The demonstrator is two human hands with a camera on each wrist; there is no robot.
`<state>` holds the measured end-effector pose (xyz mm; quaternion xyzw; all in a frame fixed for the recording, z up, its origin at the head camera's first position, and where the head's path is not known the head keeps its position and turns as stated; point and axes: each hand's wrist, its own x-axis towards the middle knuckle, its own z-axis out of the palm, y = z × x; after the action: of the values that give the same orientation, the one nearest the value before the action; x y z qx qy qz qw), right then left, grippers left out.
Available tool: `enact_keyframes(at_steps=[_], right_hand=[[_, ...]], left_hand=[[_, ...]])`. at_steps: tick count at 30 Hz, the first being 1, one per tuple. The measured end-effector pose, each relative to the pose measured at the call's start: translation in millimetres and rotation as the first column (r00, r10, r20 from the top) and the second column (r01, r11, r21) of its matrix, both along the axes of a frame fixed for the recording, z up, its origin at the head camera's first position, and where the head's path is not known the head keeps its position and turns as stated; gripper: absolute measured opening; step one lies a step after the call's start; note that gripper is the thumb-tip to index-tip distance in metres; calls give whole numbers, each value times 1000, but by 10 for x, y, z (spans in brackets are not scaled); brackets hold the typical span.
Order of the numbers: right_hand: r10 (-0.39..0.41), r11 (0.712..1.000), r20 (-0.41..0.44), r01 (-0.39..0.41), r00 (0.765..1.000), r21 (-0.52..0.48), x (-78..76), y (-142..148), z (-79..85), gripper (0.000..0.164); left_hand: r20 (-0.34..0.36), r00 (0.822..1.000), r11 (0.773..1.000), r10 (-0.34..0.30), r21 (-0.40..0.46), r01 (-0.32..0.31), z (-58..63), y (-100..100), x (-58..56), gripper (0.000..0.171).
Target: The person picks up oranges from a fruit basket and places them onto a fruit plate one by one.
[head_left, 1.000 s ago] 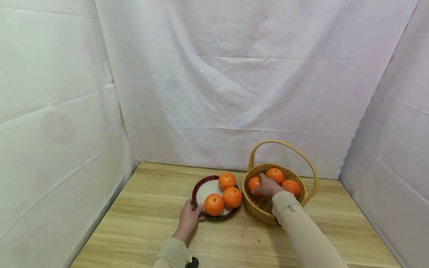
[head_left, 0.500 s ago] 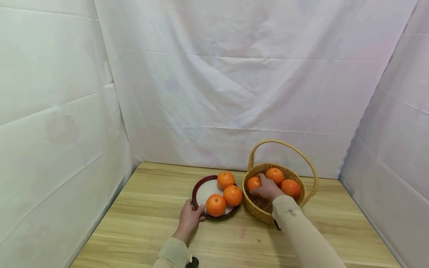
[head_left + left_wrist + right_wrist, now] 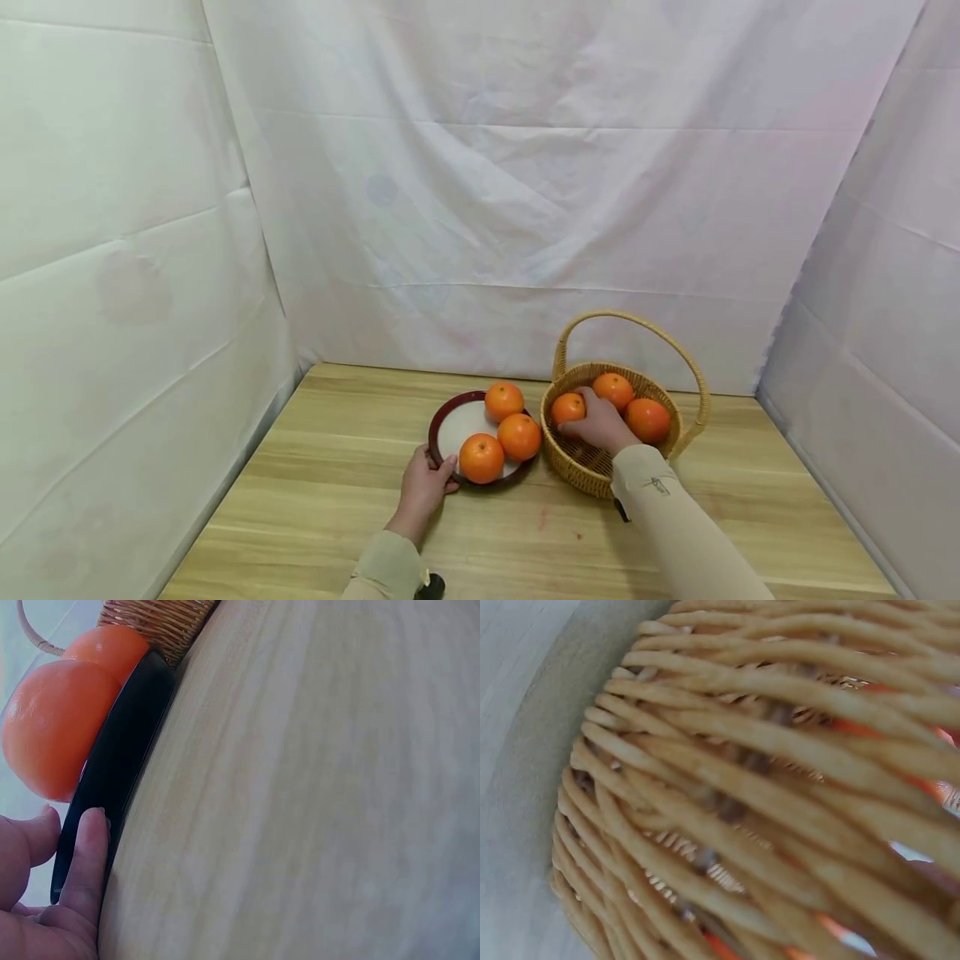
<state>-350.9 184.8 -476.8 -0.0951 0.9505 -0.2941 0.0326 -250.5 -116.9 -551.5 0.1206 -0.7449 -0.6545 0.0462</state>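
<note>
My left hand (image 3: 424, 485) holds the near-left rim of a round plate (image 3: 437, 433), white inside with a dark red rim. In the left wrist view the thumb is on the rim's inner side and the fingers (image 3: 88, 855) lie along its dark outside. Three oranges (image 3: 482, 458) sit on the plate's right part. Inside a wicker basket (image 3: 577, 477), my right hand (image 3: 602, 423) grips an orange (image 3: 567, 407) at the left wall; the palm side is hidden. Two more oranges (image 3: 648, 421) lie behind and right of that hand. Woven basket wall (image 3: 727, 772) fills most of the right wrist view.
The basket's tall arched handle (image 3: 637, 321) rises over its back and right side. Basket and plate stand close side by side on a wooden table (image 3: 337, 442). White cloth (image 3: 480, 208) hangs behind and on both sides.
Both hands keep nearly the same places, on the plate rim and on the orange in the basket. The oranges on the plate have shifted very slightly; the head view has moved a little.
</note>
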Motion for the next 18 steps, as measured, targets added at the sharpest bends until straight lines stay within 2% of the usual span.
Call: enact_keyframes(at_steps=[10,18], right_hand=[[-2,996,-36,-1,999,-94,38,-40,136,82],[-15,995,-37,11,999,-104,100,-114,255,84]], left_hand=[[-5,1000,1000,-11,3,11,-8,-11,2,52],[-22,1000,1000,-13,-4,13,-19,-16,5,50]])
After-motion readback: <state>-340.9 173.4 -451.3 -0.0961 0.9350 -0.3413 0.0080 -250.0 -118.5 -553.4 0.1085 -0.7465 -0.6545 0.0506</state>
